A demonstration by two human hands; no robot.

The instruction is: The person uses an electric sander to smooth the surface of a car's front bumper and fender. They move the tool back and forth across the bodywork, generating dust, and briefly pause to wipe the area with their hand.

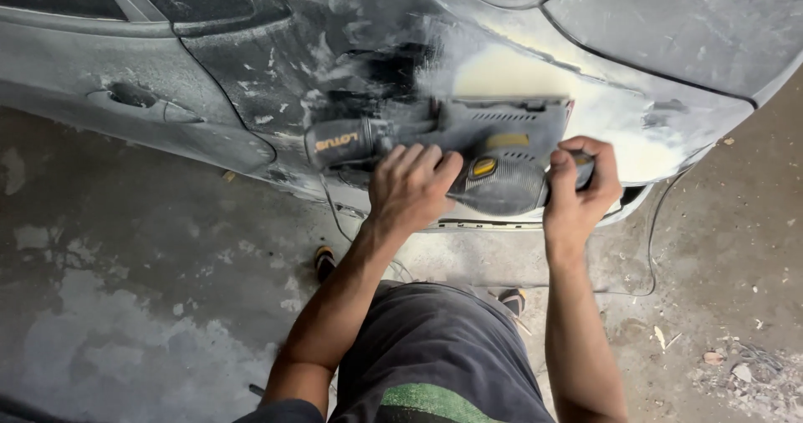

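Note:
A grey electric sander (493, 151) with a yellow button presses flat against the dusty rear side panel of a grey car (276, 72). My left hand (410, 187) grips the sander's rear handle, just right of its dust canister (339, 143). My right hand (579, 185) is closed around the sander's front knob. Pale filler (602, 114) shows on the panel around the sanding pad, which blurs against it.
The car's door handle recess (132, 95) is at the left. A thin power cord (651, 256) loops down onto the stained concrete floor (125, 289). My feet (324, 260) stand below the panel. Debris (736, 364) lies at the lower right.

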